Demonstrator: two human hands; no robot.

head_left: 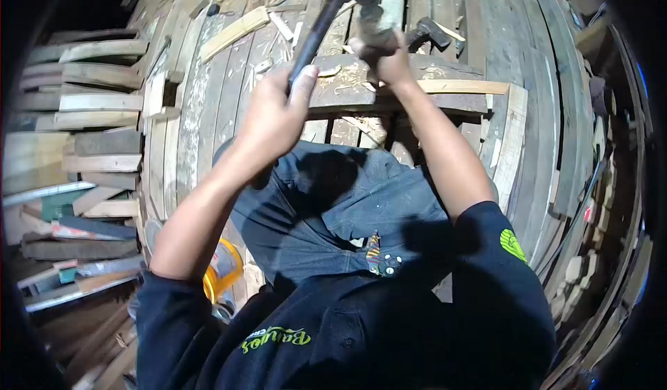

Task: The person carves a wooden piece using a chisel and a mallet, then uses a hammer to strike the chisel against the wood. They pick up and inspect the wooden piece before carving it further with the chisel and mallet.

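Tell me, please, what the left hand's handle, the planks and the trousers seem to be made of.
Handle, in the left hand: perhaps painted metal or plastic; dark with a smooth sheen, too blurred to settle.
Planks: wood, bare and worn, by the streaky grain.
Trousers: probably denim, matte, by the faded blue cloth.

The left hand [278, 108], at upper centre, is wrapped around a long handle [319, 35] running to the top edge. Right of it, the right hand [392, 63] grips a blurred object [376, 37] above a thick board [451, 103]. Shavings [347, 77] lie on the board between the hands; a tool head [428, 35] lies just right of the right hand. Stacked wood pieces [103, 103] fill the left side of the frame. The person's legs [306, 209] occupy the centre, with a container [226, 268] beside them at lower left.
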